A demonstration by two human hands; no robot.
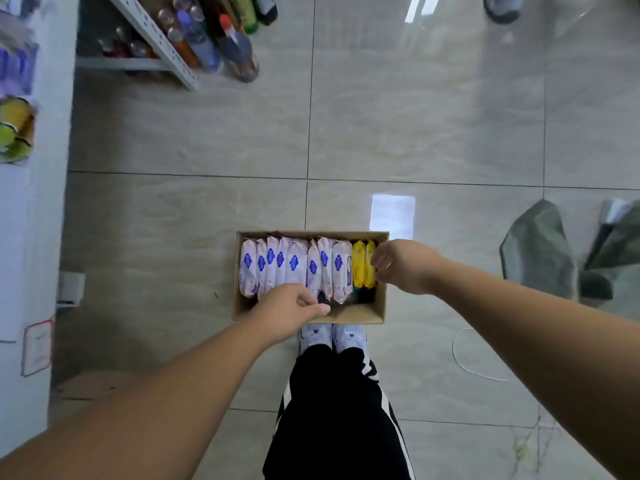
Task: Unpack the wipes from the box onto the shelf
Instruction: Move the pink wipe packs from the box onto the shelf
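The box [346, 317] sits on the floor at twelve o'clock, just beyond the person's shoes [332, 336], so both arms reach it. The left hand [291, 306] curls over the near ends of the white wipes [294, 261]. The right hand [401, 266] curls at the yellow wipes [362, 268] at the box's three o'clock end. Whether either grips yet, I cannot tell. The shelf [152, 39] stands at eleven o'clock, well apart.

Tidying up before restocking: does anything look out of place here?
A loose white strap lies looped on the floor right of the box, a possible trip hazard. Inside, the wipes packs lean unevenly.
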